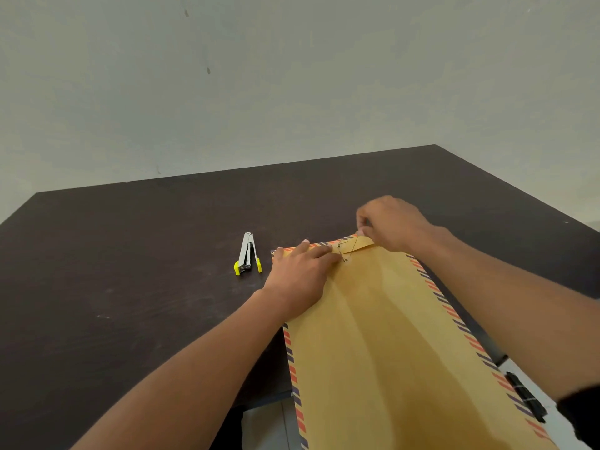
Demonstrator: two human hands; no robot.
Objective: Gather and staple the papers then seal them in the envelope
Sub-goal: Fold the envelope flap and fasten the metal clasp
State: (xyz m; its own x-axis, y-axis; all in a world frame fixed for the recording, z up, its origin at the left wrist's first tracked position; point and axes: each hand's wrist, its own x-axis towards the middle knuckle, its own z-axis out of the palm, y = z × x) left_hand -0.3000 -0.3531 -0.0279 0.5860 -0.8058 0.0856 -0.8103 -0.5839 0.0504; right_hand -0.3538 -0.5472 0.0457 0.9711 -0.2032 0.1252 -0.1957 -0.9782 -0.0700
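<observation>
A long brown envelope [383, 336] with red and blue striped edges lies on the dark table [130, 271], its near end hanging over the front edge. Its flap is folded down at the far end, where a thin string [352, 246] runs between two small eyelets. My left hand [300, 274] lies flat on the envelope's far left corner, fingers beside the eyelets. My right hand [389, 224] pinches the string at the flap's far edge. No papers are visible. A silver stapler [247, 254] with yellow ends lies on the table left of the envelope.
A pale wall rises behind the table's far edge. A black strap or clip [526, 396] shows near my right forearm at the lower right. Light floor tiles [266, 427] appear below the table's front edge.
</observation>
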